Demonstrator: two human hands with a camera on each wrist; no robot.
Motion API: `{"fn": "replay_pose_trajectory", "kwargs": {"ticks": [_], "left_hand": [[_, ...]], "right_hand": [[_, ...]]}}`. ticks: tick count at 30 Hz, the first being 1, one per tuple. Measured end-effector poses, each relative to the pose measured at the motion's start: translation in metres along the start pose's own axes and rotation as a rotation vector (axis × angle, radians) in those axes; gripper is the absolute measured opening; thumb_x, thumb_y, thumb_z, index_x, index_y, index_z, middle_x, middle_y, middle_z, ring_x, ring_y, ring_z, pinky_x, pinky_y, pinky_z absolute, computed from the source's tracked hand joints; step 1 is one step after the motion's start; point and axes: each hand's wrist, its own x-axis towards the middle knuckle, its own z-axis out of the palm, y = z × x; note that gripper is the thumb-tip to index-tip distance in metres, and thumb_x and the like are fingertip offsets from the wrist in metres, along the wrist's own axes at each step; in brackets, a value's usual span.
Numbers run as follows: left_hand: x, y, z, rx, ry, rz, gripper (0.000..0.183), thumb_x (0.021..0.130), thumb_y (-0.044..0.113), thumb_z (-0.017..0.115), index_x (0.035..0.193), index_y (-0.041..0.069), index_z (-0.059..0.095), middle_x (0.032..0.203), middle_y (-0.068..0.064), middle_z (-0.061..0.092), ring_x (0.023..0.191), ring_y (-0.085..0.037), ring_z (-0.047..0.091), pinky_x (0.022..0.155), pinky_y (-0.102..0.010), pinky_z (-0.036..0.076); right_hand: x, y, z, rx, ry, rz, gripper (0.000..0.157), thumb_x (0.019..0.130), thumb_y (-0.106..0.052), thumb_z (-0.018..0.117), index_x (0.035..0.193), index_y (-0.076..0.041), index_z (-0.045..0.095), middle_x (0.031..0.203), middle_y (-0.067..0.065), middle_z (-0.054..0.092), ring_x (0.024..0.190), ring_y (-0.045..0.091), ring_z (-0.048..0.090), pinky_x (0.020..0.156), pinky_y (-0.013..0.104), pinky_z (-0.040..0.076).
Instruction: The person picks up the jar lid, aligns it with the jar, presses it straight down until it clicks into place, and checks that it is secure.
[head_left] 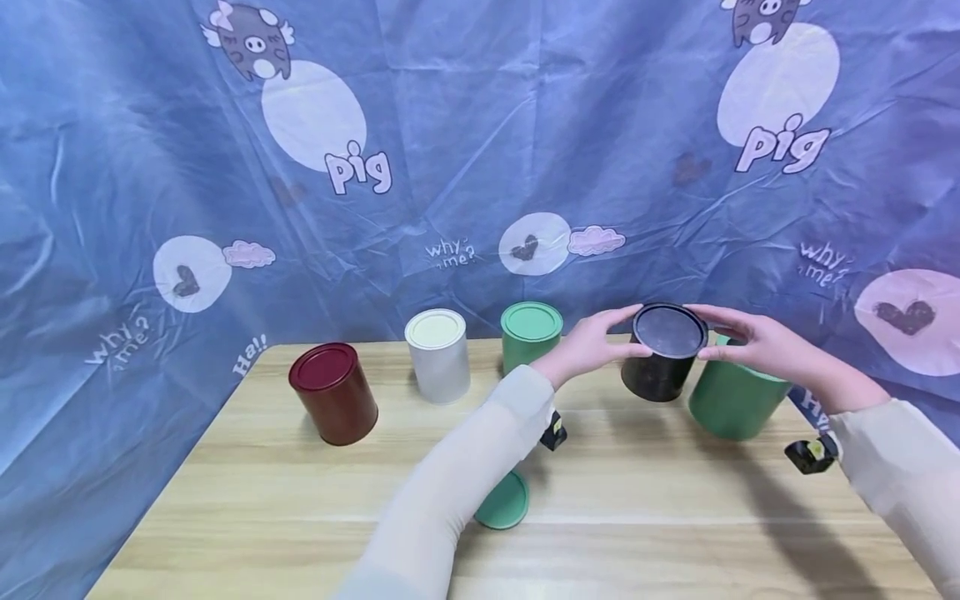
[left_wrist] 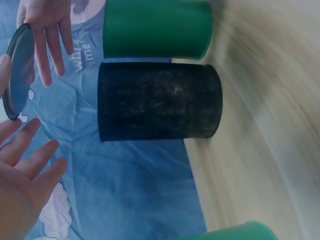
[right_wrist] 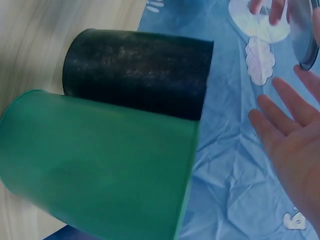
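Both hands hold a round black lid (head_left: 667, 331) by its edge, left hand (head_left: 596, 343) on its left side and right hand (head_left: 753, 340) on its right. In the left wrist view the lid (left_wrist: 21, 72) hangs above the black can (left_wrist: 160, 101), with a gap between them. That can (right_wrist: 137, 72) stands upright on the table, its top facing the lid. A larger green can (head_left: 738, 402) stands just right of the black one, partly behind the right hand, which hides most of its top.
A lidded red can (head_left: 333, 396), a white can (head_left: 438, 358) and a smaller green can (head_left: 528, 333) stand along the back. A loose green lid (head_left: 504, 502) lies on the wooden table (head_left: 637, 550), partly behind the left sleeve. Blue printed cloth (head_left: 450, 108) hangs behind.
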Motion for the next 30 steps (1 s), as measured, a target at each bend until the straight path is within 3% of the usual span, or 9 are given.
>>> {"fn": "replay_pose_trajectory", "kwargs": {"ticks": [5,7,12,14,17,18,19,24,30], "left_hand": [[0.009,-0.003,0.003,0.009,0.007,-0.018,0.072,0.085,0.041,0.072,0.148,0.023,0.042,0.149,0.006,0.046,0.138,-0.007,0.039,0.11,-0.017,0.033],[0.013,-0.003,0.003,0.018,0.008,-0.025,0.071,0.086,0.041,0.072,0.148,0.022,0.042,0.149,0.005,0.046,0.138,-0.007,0.039,0.11,-0.017,0.033],[0.023,-0.004,0.006,0.029,0.017,-0.044,0.07,0.087,0.04,0.071,0.148,0.022,0.042,0.149,0.004,0.046,0.138,-0.008,0.04,0.11,-0.016,0.032],[0.027,-0.005,0.009,0.009,0.024,-0.05,0.069,0.087,0.039,0.07,0.148,0.022,0.042,0.149,0.004,0.046,0.138,-0.007,0.04,0.11,-0.015,0.032],[0.034,-0.005,0.014,-0.033,0.051,-0.065,0.067,0.087,0.038,0.071,0.146,0.022,0.044,0.147,0.005,0.048,0.135,-0.005,0.043,0.108,-0.014,0.034],[0.037,-0.005,0.016,-0.042,0.061,-0.068,0.066,0.087,0.037,0.071,0.146,0.022,0.045,0.146,0.006,0.049,0.134,-0.005,0.044,0.107,-0.013,0.034],[0.04,-0.005,0.018,-0.052,0.07,-0.07,0.065,0.087,0.037,0.071,0.145,0.022,0.046,0.145,0.005,0.05,0.133,-0.005,0.046,0.106,-0.013,0.035],[0.051,-0.006,0.025,-0.052,0.08,-0.07,0.066,0.088,0.036,0.071,0.146,0.019,0.045,0.145,0.003,0.05,0.132,-0.006,0.047,0.105,-0.011,0.035],[0.059,-0.006,0.03,0.014,0.071,-0.073,0.067,0.091,0.037,0.066,0.149,0.016,0.04,0.149,0.002,0.046,0.136,-0.006,0.043,0.107,-0.009,0.031]], "right_hand": [[0.007,0.008,-0.002,0.036,-0.04,0.019,0.065,0.086,-0.015,0.072,0.145,-0.014,0.045,0.119,-0.043,0.041,0.113,-0.015,0.046,0.083,-0.001,0.035],[0.011,0.012,-0.004,0.048,-0.041,0.012,0.064,0.087,-0.013,0.072,0.145,-0.014,0.045,0.118,-0.044,0.042,0.107,-0.023,0.041,0.083,-0.001,0.035],[0.02,0.019,-0.012,0.037,-0.042,0.016,0.063,0.086,-0.013,0.072,0.144,-0.014,0.047,0.116,-0.045,0.043,0.105,-0.026,0.039,0.083,-0.002,0.035],[0.022,0.021,-0.015,0.02,-0.054,0.04,0.063,0.087,-0.015,0.072,0.145,-0.015,0.046,0.117,-0.044,0.042,0.119,-0.012,0.045,0.083,-0.002,0.035],[0.025,0.024,-0.019,-0.007,-0.071,0.081,0.064,0.088,-0.018,0.071,0.145,-0.016,0.045,0.116,-0.045,0.04,0.132,0.021,0.046,0.082,-0.001,0.034],[0.025,0.025,-0.021,-0.015,-0.076,0.091,0.064,0.088,-0.019,0.071,0.146,-0.016,0.044,0.116,-0.046,0.039,0.132,0.023,0.045,0.081,-0.001,0.033],[0.026,0.026,-0.023,-0.022,-0.08,0.094,0.064,0.088,-0.02,0.071,0.146,-0.016,0.044,0.115,-0.047,0.038,0.132,0.021,0.045,0.081,-0.001,0.033],[0.03,0.035,-0.026,-0.036,-0.082,0.093,0.065,0.087,-0.02,0.072,0.145,-0.01,0.044,0.12,-0.039,0.043,0.103,-0.027,0.039,0.081,0.001,0.034],[0.039,0.046,-0.028,-0.062,-0.143,0.14,0.067,0.09,-0.025,0.069,0.148,-0.009,0.04,0.145,0.008,0.046,0.108,-0.023,0.038,0.082,0.003,0.033]]}}
